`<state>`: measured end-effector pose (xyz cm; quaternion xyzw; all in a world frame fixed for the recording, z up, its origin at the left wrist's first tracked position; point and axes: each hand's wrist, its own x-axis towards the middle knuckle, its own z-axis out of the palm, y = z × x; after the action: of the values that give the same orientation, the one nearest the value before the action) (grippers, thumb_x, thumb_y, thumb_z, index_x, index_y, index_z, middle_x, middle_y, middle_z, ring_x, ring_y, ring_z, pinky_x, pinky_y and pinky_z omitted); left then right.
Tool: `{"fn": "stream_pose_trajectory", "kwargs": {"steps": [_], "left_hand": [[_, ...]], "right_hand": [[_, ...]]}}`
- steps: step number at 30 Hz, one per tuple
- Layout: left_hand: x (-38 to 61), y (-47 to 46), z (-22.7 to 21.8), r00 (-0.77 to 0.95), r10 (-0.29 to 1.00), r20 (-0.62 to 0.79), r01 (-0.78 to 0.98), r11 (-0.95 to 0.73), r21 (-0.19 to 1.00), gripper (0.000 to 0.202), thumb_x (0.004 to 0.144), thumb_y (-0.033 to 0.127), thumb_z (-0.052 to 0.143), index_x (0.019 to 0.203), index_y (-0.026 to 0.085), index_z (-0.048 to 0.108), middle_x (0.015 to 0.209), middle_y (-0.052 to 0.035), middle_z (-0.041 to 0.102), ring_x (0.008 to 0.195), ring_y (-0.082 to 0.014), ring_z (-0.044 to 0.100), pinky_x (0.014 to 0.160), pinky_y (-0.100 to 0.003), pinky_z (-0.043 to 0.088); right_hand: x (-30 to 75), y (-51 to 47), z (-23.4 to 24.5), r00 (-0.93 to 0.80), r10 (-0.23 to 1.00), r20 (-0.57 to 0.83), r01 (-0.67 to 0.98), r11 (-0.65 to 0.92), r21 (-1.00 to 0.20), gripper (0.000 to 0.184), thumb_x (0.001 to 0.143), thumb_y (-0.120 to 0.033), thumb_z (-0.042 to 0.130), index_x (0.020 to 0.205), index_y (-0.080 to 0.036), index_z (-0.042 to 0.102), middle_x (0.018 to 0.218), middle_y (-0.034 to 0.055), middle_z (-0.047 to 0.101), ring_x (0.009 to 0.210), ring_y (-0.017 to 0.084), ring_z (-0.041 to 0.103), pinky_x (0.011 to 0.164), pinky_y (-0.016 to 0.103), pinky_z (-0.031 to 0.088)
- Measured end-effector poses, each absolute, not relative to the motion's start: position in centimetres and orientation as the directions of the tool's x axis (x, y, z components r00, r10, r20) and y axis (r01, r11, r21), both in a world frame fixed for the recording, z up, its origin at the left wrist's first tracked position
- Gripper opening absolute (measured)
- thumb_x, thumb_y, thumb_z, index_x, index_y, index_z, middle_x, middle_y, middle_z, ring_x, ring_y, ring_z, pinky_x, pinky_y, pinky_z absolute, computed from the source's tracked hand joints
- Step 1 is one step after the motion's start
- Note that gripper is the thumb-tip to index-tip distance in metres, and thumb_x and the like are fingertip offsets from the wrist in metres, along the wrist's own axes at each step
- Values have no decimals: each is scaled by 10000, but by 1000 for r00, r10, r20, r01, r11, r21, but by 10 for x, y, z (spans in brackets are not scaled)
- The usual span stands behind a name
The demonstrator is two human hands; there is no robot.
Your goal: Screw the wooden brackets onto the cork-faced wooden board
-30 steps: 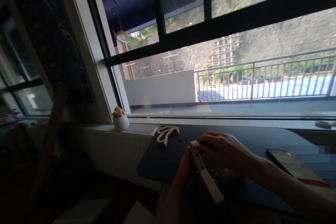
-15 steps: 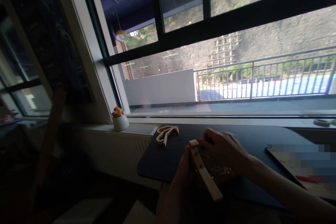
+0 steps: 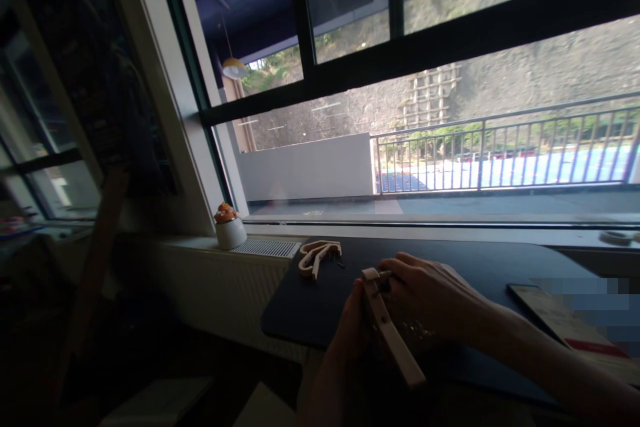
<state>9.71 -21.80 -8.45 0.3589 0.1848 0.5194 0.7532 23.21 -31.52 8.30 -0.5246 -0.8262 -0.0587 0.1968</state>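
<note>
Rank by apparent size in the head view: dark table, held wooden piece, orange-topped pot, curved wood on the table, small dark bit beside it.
1. Dark table
2. Held wooden piece; nearness may enlarge it
3. Orange-topped pot and curved wood: about alike, so unranked
4. Small dark bit

Both hands (image 3: 425,290) are at a wooden bar (image 3: 393,335) — dark table (image 3: 307,310) beyond.

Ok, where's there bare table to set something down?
On the table: near-left corner, between curved wood and left hand; far right, between right hand, flat item and windowsill. Crowded: around the wooden strip and shiny bits.
</note>
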Motion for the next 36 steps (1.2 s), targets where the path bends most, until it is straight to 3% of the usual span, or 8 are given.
{"fn": "stream_pose_trajectory", "kwargs": {"steps": [9,23,31,36], "left_hand": [[97,-220,-84,388,916,99,-647,194,737,529,785,580,624,1016,107,674,844,-72,661,826,-223,588,792,-334,414],[96,-223,-79,387,915,118,-642,176,746,536,763,594,639,986,109,682,832,-71,655,800,-220,580,779,-339,413],[96,-222,-81,374,923,88,-641,188,744,544,745,596,657,999,116,685,834,-75,671,865,-251,600,814,-353,425],[97,-223,-80,388,916,104,-652,193,733,551,756,591,648,1013,105,680,864,-90,677,912,-269,606,831,-360,430]], "right_hand": [[241,-312,86,-467,816,341,877,478,57,169,941,-202,440,909,-199,606,822,30,629,617,149,587,495,264,256],[242,-312,82,-497,783,374,860,501,93,160,941,-199,435,872,-196,580,800,27,590,594,157,553,495,282,250],[242,-313,82,-554,747,366,819,568,82,131,916,-154,466,919,-201,588,830,22,569,580,118,517,496,261,262],[237,-318,88,-656,665,358,747,638,184,234,860,-95,532,1041,-224,605,877,28,576,688,150,535,566,274,325]]}}
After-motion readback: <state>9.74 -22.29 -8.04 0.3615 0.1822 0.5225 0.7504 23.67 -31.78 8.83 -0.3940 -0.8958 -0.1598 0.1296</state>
